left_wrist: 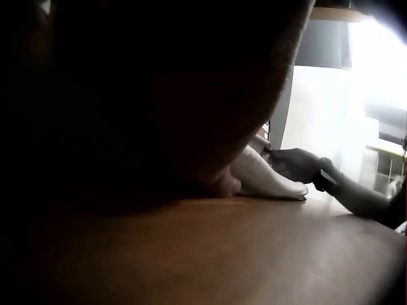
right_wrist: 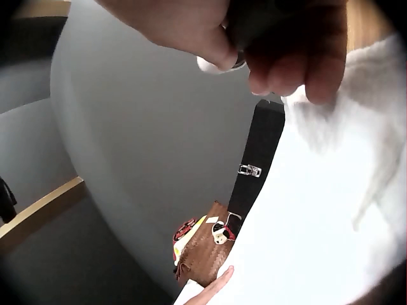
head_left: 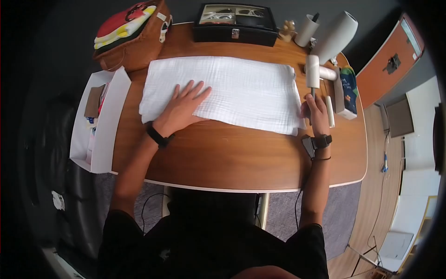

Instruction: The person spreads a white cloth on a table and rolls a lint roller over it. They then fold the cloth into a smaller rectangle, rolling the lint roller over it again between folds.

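A folded white cloth [head_left: 246,93] lies flat on the wooden table. Spread over its left part, my left hand [head_left: 183,109] rests with straight fingers; in the left wrist view the hand is mostly a dark shape beside the cloth [left_wrist: 264,178]. My right hand [head_left: 317,114] grips the dark handle of a white lint roller [head_left: 312,72], held upright just past the cloth's right edge. In the right wrist view the fingers [right_wrist: 286,73] curl round the handle above the cloth [right_wrist: 305,210], and the roller is mostly hidden.
A white box [head_left: 109,125] and a brown basket [head_left: 134,51] with folded fabric stand at the left. A black case [head_left: 234,35] sits at the back. At the right are a white vase [head_left: 337,37], a spare roll [head_left: 328,73], a white stick [head_left: 330,111] and a box with socks [head_left: 345,111].
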